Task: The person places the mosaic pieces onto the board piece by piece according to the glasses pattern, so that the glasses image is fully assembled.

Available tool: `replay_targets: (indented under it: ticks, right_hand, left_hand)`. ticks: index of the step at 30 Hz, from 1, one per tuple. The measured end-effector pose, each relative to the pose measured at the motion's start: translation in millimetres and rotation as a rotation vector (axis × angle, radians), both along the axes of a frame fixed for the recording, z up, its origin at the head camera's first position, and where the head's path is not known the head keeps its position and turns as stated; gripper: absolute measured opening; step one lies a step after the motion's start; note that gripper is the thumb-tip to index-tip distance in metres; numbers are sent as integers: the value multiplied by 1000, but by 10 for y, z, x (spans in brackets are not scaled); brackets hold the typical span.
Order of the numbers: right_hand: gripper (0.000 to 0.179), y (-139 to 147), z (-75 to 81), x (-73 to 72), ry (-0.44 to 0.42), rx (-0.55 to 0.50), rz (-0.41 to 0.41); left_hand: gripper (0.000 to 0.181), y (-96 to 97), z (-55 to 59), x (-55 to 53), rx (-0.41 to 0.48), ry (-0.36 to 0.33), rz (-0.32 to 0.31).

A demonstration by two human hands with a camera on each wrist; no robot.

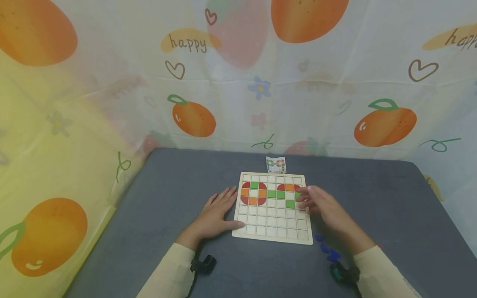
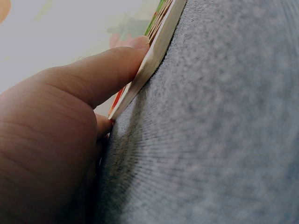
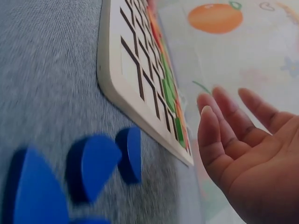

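A pale wooden grid board [image 1: 271, 231] lies on the grey table. Red, orange and green pieces form a rounded ring [image 1: 258, 193] on its left half, and more sit toward its right. My left hand [image 1: 212, 218] rests at the board's left edge, fingers stretched forward; its thumb [image 2: 110, 70] presses on the rim. Over the right edge hovers my right hand [image 1: 331, 209], fingers loosely extended and nothing visible in its grasp. The right wrist view shows its palm [image 3: 266, 172] beside the board. Part of the board's right side is hidden behind those fingers.
Several blue rounded pieces [image 3: 96, 161] lie on the table right of the board, near my right wrist. A small printed card [image 1: 276, 166] with a coloured pattern touches the board's far edge. A fruit-patterned curtain [image 1: 231, 116] hangs behind the table and along its left side.
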State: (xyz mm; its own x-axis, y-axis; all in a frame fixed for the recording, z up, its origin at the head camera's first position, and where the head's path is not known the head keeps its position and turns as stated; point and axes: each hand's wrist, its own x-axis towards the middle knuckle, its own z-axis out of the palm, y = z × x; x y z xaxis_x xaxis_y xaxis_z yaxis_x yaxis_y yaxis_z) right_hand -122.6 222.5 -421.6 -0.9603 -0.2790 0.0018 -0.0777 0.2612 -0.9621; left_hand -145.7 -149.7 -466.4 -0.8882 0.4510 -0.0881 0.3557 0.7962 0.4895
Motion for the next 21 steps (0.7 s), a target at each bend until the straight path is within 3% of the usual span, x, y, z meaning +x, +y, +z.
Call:
replay_targets:
  ticks: [14, 21]
  right_hand:
    - [55, 523, -63, 222, 132, -85, 91]
    - [55, 857, -118, 368, 100, -86, 68]
  left_hand:
    - [109, -1, -16, -1, 0, -3, 0]
    - [109, -8, -30, -10, 1, 3, -1]
